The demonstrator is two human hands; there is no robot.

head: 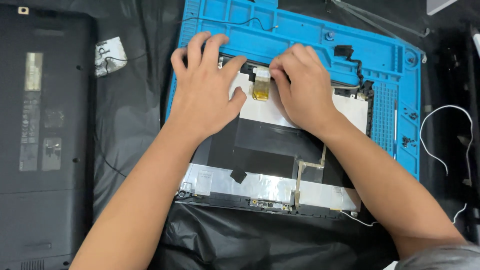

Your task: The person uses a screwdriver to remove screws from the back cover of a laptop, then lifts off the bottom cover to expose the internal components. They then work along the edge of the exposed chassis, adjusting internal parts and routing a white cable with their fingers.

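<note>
A laptop screen panel [270, 145] lies back side up on a blue work mat [300, 35], showing white, black and silver foil areas. My left hand [205, 87] rests flat on its upper left part, fingers spread over the top edge. My right hand [300, 87] sits beside it, fingertips pinching at a white connector [262, 73] with a yellow tape tab [260, 89] near the panel's top edge. A flat ribbon cable [300, 175] runs down the lower half of the panel.
A dark laptop base [45, 135] lies bottom up at the left. Crumpled foil with wires [109, 54] sits beside it. Small screws [409, 141] lie in the mat's right side. A white wire [445, 130] curls at the right, on black plastic sheeting [250, 240].
</note>
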